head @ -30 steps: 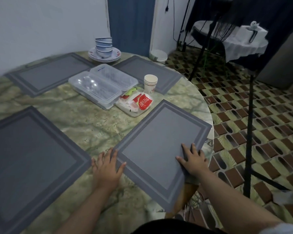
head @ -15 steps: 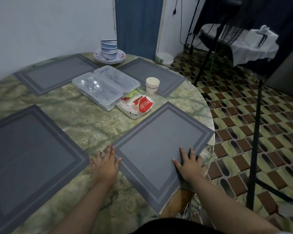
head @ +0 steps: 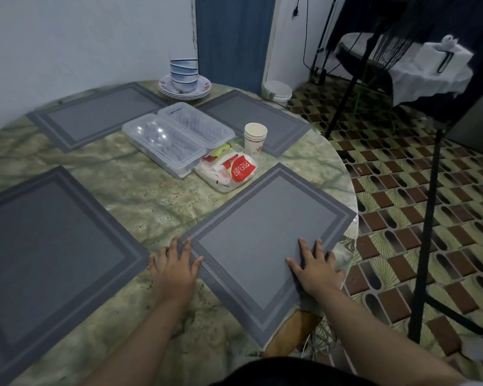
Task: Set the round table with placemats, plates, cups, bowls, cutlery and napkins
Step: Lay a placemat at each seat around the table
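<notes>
On the green marbled round table (head: 129, 196) there are four grey placemats laid out. The nearest placemat (head: 265, 235) sits at an angle by the table's right edge, with its near corner poking out past the rim. Both hands are flat on it: the left hand (head: 173, 270) has its fingers spread and straight, fingertips on the mat's left corner while the palm rests on the table itself, and the right hand (head: 315, 267) is pressed palm-down on the mat's near-right border, fingers straight too. Neither one is gripping anything.

A second placemat (head: 48, 252) lies to the left, close to the left hand but not touching it. Two more sit at the far side, the far-left mat (head: 95, 115) and the far-right mat (head: 254, 118).

In the middle there's a pair of clear plastic boxes (head: 179, 137) side by side with lids on, can't really tell what's inside. Just beside them is a packet of napkins (head: 229, 171) with a red label, its corner right up against the nearest placemat's far edge. A stack of paper cups (head: 255, 137) stands upright beside the napkins, at the edge of the far-right mat. At the far edge, between the two far mats, a stack of bowls (head: 184, 73) sits on a stack of plates (head: 184, 89).
</notes>
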